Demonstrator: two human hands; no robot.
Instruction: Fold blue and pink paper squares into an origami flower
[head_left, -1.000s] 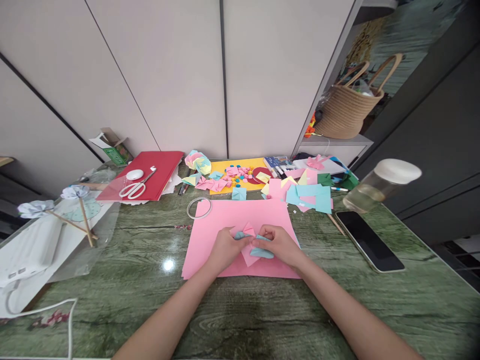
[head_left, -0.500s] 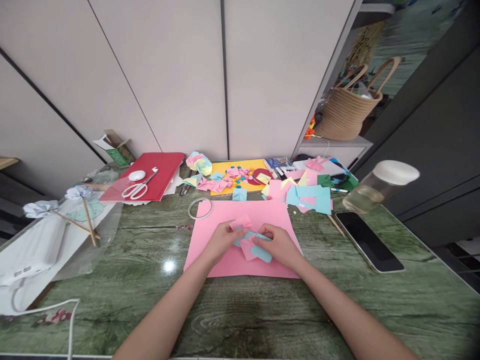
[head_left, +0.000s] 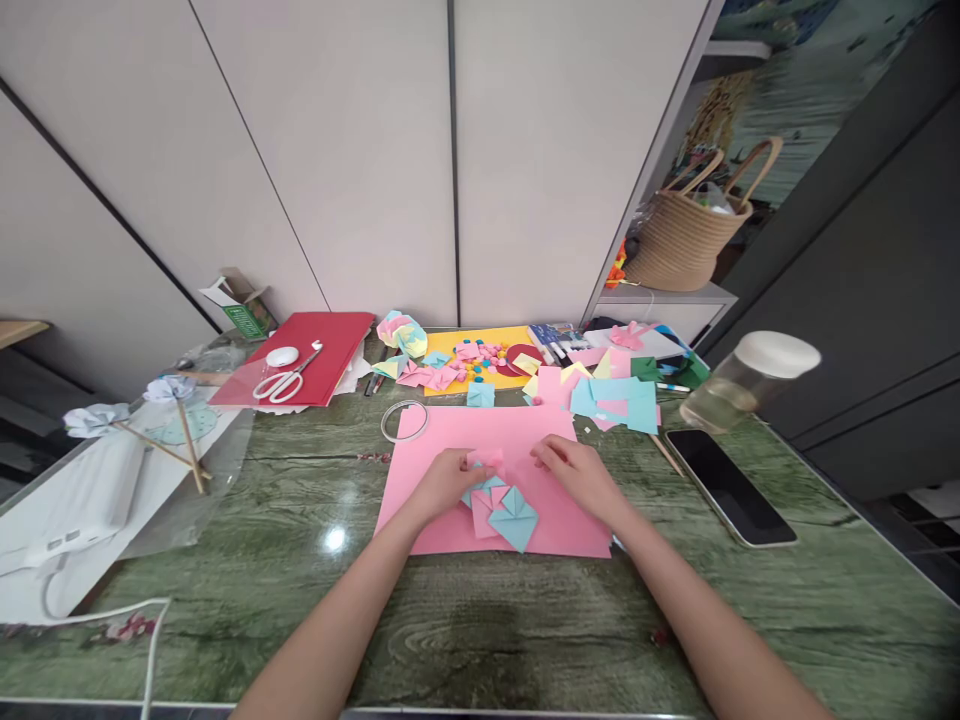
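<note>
Folded pink and blue paper pieces [head_left: 513,518] form a cluster over the pink sheet [head_left: 427,455]. My left hand [head_left: 448,482] pinches this cluster at its upper left, where a pink piece stands up between the fingers. To the right, my right hand [head_left: 574,470] hovers over the sheet, apart from the cluster. Its fingers are bent with the fingertips near each other, and I see nothing held in them. A roll of tape [head_left: 404,422] lies on the sheet's upper left corner.
Scissors [head_left: 279,385] rest on a red folder [head_left: 330,345] at the back left. Behind the sheet are a yellow sheet [head_left: 487,336] with small balls and loose blue paper [head_left: 637,400]. A phone [head_left: 731,488] and a jar [head_left: 739,385] are at right; paper flowers [head_left: 171,389] at left.
My right hand has let go of the paper cluster and moved up and to the right. The blue piece it covered now shows in full. My left hand keeps its hold.
</note>
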